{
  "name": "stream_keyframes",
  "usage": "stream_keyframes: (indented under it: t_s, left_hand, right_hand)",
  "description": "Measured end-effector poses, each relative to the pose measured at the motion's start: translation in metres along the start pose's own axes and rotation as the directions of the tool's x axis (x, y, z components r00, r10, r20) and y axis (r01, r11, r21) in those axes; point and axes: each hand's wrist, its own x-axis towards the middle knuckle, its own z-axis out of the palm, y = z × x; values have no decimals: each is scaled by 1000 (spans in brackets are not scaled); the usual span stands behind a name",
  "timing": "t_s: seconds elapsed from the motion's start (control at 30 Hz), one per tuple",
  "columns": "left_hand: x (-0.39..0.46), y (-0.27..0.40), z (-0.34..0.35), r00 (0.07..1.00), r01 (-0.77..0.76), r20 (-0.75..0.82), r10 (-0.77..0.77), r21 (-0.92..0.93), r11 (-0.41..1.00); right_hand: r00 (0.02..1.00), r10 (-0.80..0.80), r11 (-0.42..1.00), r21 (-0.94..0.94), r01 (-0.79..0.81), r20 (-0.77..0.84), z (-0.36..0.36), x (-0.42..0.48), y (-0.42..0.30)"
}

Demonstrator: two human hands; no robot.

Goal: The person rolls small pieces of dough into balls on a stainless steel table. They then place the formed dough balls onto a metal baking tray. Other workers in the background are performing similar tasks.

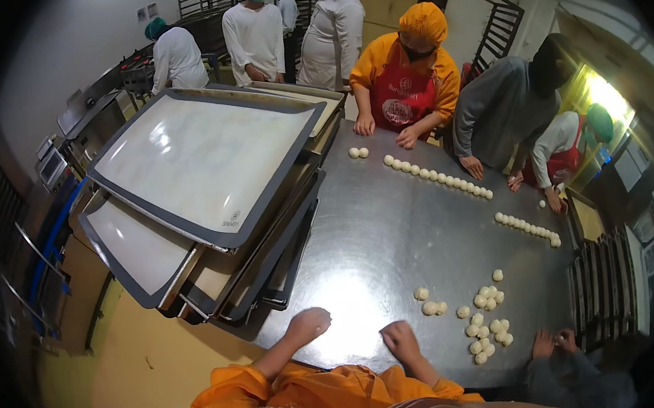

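My left hand (pixel 310 325) is curled, palm down, at the near edge of the steel table (pixel 364 247), beside the tray stack. To its right, my right hand (pixel 400 341) is also curled on the tabletop. A bright light reflection lies between them. The undersides of both hands are hidden, so I cannot see whether anything is inside. Nearest my right hand are a few loose dough balls (pixel 430 309). Farther right lies a loose cluster of several dough balls (pixel 484 334).
Stacked baking trays with grey-edged mats (pixel 204 155) overhang the table's left side. Dough balls form a far row (pixel 439 177) and a right row (pixel 528 228). Co-workers stand at the far side; another person's hands (pixel 550 342) are at the right, near upright trays (pixel 606 287).
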Motion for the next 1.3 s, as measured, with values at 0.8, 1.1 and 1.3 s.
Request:
stream_keyframes:
  t_s: [0.8, 1.1, 1.3]
  left_hand:
    - [-11, 21, -37, 933, 289, 186, -309, 124, 949]
    - [-26, 24, -41, 940, 234, 177, -292, 286, 929]
    - [-20, 19, -44, 927, 233, 227, -298, 274, 933]
  right_hand:
    - [867, 483, 876, -64, -479, 125, 6, 23, -34]
    - [889, 239, 969, -42, -243, 390, 55, 108, -91]
    - [782, 343, 939, -189, -287, 521, 81, 132, -98]
